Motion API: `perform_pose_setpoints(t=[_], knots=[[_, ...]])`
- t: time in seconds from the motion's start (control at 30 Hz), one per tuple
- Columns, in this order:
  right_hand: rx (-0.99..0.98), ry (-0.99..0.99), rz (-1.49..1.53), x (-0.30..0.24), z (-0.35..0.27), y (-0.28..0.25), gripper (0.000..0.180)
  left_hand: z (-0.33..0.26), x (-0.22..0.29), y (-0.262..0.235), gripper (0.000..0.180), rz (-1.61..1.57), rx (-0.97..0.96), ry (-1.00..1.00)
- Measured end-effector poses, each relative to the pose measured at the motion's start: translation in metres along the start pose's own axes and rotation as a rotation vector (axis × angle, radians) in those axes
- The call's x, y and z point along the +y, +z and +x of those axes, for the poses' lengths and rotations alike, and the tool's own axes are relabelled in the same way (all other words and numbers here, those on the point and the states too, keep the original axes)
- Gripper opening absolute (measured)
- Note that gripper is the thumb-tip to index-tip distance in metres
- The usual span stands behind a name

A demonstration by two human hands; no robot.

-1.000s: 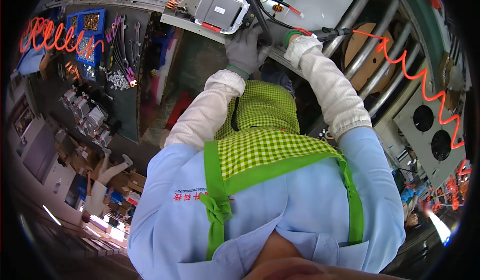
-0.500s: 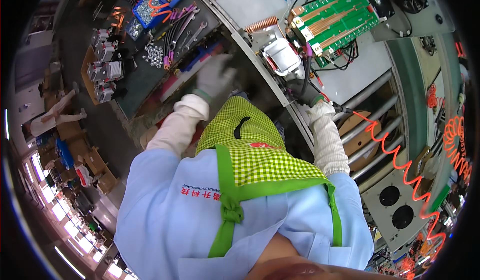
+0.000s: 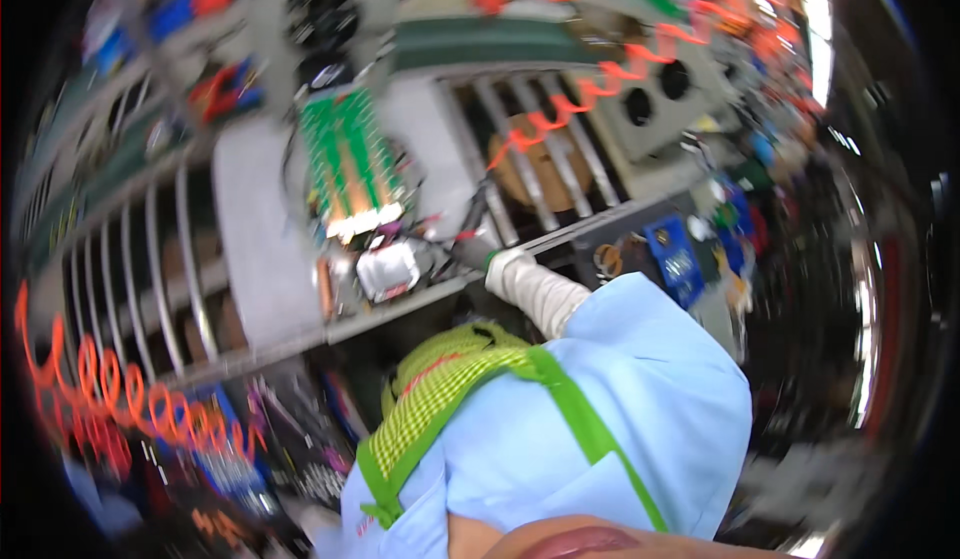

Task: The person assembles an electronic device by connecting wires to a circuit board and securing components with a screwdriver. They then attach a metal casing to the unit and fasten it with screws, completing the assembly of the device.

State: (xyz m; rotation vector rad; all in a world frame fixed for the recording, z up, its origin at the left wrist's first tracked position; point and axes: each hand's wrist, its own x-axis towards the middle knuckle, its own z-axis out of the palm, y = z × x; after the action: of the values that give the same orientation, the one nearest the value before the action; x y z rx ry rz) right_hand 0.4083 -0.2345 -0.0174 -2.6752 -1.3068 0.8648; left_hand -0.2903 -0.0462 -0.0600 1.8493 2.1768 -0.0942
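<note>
My right hand point(image 3: 470, 252), in a dark grey glove, is closed around a dark air tool point(image 3: 476, 211) with an orange coiled hose point(image 3: 560, 109) running from its end. The hand is at the near edge of the bench, right of a silver block-shaped part point(image 3: 388, 271) that looks like a transformer. Beyond that part lies a long green circuit board point(image 3: 345, 149) with copper-coloured strips, on a pale metal panel point(image 3: 250, 229). Dark cables surround the board. My left hand is not in view. Motion blurs the picture.
Metal rollers point(image 3: 165, 269) flank the panel on the left, with more on the right. A grey panel with two round holes point(image 3: 650, 124) stands far right. Blue bins point(image 3: 675, 259) sit at the right. Another orange coiled hose point(image 3: 110, 384) hangs at the lower left.
The whole view has swung round, so the bench and board now appear further left and turned. My left hand has left the view. My right hand still grips the tool.
</note>
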Motion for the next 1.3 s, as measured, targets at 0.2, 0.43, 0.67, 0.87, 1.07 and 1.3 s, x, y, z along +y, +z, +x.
perform_pose_setpoints(t=[0.2,0.43,0.67,0.87,1.07,1.3], knots=[[0.051,0.256,0.167,0.024,-0.099,-0.009,0.044,0.101,0.123,-0.002,0.040,0.024,0.006,0.211],[-0.154,0.086,0.017,-0.019,-0.157,-0.010,0.045,0.106,0.157,-0.040,0.040,-0.124,0.050,0.288],[-0.277,-0.295,-0.042,-0.132,-0.161,-0.040,0.046,0.042,0.172,-0.131,0.041,-0.521,0.120,0.396],[0.236,-1.120,0.150,-0.270,-0.178,-0.109,0.030,-0.034,0.213,-0.202,0.042,-0.779,-0.043,0.712],[0.916,-1.181,-0.195,-0.306,-0.185,-0.140,0.036,-0.077,0.331,-0.232,0.040,-0.396,-0.181,1.793],[-0.008,-0.462,-0.237,-0.120,-0.229,-0.188,0.035,-0.214,0.477,-0.197,0.051,-0.182,-0.610,1.834]])
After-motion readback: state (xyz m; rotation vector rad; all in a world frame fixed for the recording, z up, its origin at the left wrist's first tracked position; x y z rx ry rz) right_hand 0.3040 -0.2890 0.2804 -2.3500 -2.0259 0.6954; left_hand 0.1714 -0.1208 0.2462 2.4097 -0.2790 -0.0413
